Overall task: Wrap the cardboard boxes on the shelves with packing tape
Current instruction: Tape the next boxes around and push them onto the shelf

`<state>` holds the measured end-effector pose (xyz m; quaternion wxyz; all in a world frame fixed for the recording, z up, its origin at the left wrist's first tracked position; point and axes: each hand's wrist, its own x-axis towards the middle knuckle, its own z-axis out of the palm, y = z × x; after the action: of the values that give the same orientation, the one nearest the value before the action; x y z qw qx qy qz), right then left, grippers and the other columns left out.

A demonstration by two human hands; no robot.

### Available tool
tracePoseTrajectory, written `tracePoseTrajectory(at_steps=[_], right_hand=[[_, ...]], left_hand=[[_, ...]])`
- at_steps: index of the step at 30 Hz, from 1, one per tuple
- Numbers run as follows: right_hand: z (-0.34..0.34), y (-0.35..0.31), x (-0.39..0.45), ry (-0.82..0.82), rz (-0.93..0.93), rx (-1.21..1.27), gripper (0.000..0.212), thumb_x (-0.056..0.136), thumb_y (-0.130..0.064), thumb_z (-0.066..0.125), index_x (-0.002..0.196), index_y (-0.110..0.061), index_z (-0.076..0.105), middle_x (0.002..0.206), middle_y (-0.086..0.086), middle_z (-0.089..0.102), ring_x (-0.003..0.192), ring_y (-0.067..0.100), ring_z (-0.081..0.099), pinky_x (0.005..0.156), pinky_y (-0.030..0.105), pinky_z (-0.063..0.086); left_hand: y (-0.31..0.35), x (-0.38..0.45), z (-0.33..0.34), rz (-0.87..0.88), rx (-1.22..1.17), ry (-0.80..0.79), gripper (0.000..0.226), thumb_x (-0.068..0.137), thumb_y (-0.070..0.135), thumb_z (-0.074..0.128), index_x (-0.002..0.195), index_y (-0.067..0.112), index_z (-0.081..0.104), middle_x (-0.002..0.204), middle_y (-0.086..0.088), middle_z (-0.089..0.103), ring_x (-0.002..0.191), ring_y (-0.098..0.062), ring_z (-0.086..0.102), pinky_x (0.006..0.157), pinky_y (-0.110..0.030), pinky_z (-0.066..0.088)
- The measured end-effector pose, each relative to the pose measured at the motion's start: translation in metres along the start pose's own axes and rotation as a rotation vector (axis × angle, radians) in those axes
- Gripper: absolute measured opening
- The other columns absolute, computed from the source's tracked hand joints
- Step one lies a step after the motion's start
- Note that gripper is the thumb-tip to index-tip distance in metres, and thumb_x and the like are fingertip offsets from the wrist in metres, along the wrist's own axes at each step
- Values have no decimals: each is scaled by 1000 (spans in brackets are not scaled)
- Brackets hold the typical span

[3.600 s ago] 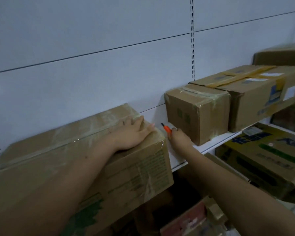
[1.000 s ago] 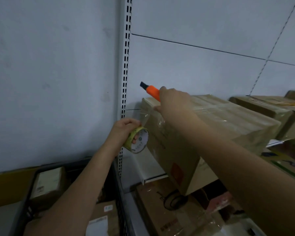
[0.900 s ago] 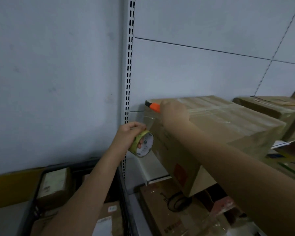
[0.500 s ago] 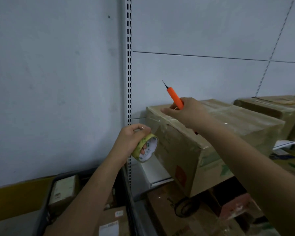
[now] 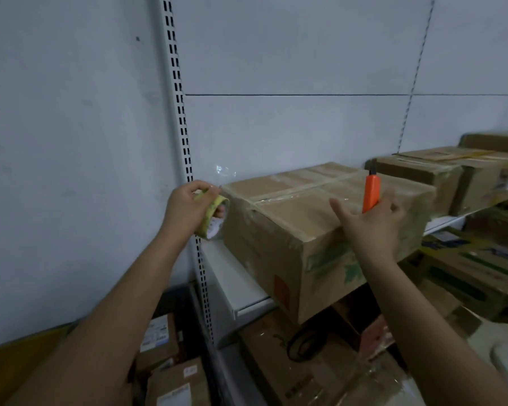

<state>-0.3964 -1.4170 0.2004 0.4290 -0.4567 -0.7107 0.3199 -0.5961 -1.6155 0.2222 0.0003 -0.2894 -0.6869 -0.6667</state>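
A large cardboard box [image 5: 288, 230] wrapped in clear tape sits on the white shelf [image 5: 235, 285], its near corner hanging over the shelf edge. My left hand [image 5: 185, 209] grips a roll of clear packing tape [image 5: 213, 213] with a yellow-green core just off the box's left end; a loose end of tape [image 5: 225, 170] glints above it. My right hand [image 5: 370, 224] rests against the box's front top edge, fingers spread, with an orange utility knife [image 5: 370, 192] held upright against the palm.
Two more taped boxes [image 5: 452, 177] stand further right on the same shelf. A slotted white upright [image 5: 182, 136] runs up the wall beside my left hand. Below lie several cartons [image 5: 299, 376], and small parcels [image 5: 162, 344] sit in a dark crate at lower left.
My right hand has moved rightward along the box top and spread its fingers on the front edge, knife still in it. The left hand with the roll rose slightly beside the box's end.
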Motion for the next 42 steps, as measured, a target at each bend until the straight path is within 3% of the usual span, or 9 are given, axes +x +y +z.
tracePoseTrajectory(at_steps=[5, 8, 11, 15, 23, 29, 31, 37, 42], right_hand=[[11, 23, 19, -140, 171, 92, 96, 76, -56, 75, 149, -14, 28, 148, 15, 30, 123, 41, 47, 92, 57, 52], [13, 27, 22, -160, 137, 75, 90, 77, -56, 71, 147, -15, 32, 151, 14, 29, 122, 40, 49, 93, 57, 51], [14, 29, 22, -175, 106, 78, 86, 77, -57, 67, 146, -18, 34, 152, 13, 28, 116, 38, 53, 90, 56, 54], [13, 29, 22, -179, 88, 61, 83, 85, -51, 65, 152, -20, 28, 156, 13, 22, 119, 37, 51, 96, 50, 51], [4, 26, 18, -223, 86, 50, 73, 88, -47, 64, 149, -19, 35, 158, 14, 18, 115, 33, 55, 89, 40, 49], [-13, 34, 16, -263, 69, 23, 65, 92, -44, 61, 146, -17, 38, 160, 13, 15, 90, 18, 51, 79, 33, 40], [-17, 39, 17, -268, 55, 17, 65, 90, -47, 62, 143, -19, 40, 158, 14, 20, 94, 22, 55, 80, 36, 44], [-39, 58, 14, -338, 25, 107, 74, 66, -65, 58, 128, -28, 49, 127, 6, 51, 102, 32, 62, 86, 52, 56], [-81, 80, 36, -442, -11, 284, 30, 91, -33, 66, 110, -33, 44, 100, -3, 55, 85, 17, 58, 71, 32, 51]], left_hand=[[-6, 55, 10, -89, -128, 12, 19, 97, 10, 62, 107, -7, 62, 69, -12, 73, 56, -16, 71, 58, -28, 60], [-15, 93, 15, -82, -108, 58, 9, 98, 16, 61, 91, 11, 58, 71, -13, 72, 66, -23, 73, 72, -43, 62], [-25, 118, 17, 2, 271, 57, 14, 95, 35, 59, 91, 21, 60, 87, -5, 75, 88, -27, 72, 85, -43, 59], [-37, 126, 40, 23, 596, 7, 31, 99, 33, 53, 116, 9, 64, 122, -14, 64, 112, -34, 59, 89, -36, 46], [-54, 128, 62, -24, 680, 12, 36, 103, 29, 45, 127, 4, 50, 126, -22, 58, 115, -39, 54, 82, -36, 38], [-50, 118, 55, 71, 773, 44, 29, 97, 32, 52, 111, 8, 60, 107, -17, 67, 95, -36, 63, 76, -35, 45], [-49, 106, 47, 81, 811, 75, 26, 95, 35, 54, 105, 12, 61, 97, -13, 68, 86, -34, 64, 76, -38, 51], [-27, 42, 30, 75, 856, 202, 22, 91, 35, 61, 100, 15, 66, 98, -11, 69, 87, -35, 65, 76, -35, 48], [-3, -19, 37, 60, 874, 325, 16, 86, 32, 63, 88, 17, 64, 85, -6, 66, 76, -25, 58, 67, -30, 41]])
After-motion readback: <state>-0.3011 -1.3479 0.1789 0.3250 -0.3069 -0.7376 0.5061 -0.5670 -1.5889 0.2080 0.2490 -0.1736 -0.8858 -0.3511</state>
